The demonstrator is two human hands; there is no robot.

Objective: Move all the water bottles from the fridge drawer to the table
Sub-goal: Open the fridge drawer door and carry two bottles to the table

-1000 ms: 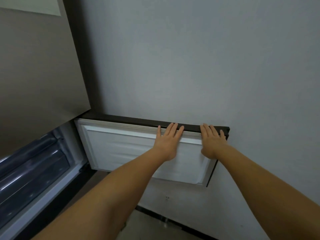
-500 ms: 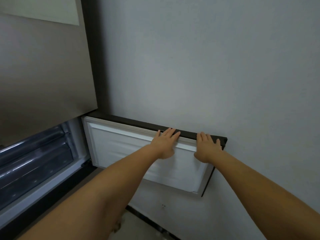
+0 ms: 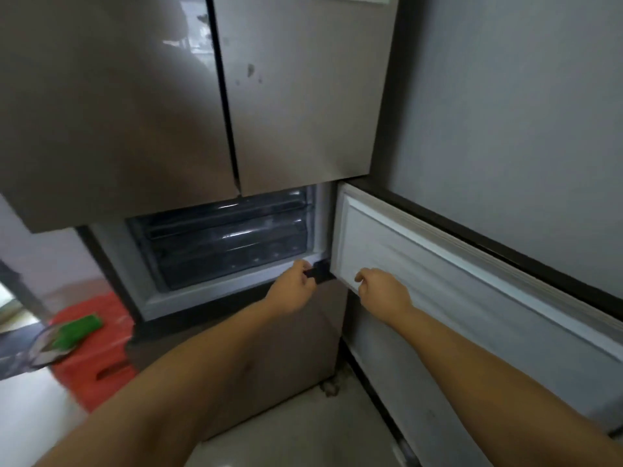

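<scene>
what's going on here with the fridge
A person stands at a fridge with its lower door swung wide open to the right. Both bare hands reach toward the dark drawers inside: the left hand is at the lower front edge of the compartment, the right hand by the open door's inner corner, fingers loosely curled. Neither holds anything. The drawers are shut and no bottles show.

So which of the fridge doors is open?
The lower right door, swung out with its white inner side showing; both upper doors are closed.
</scene>
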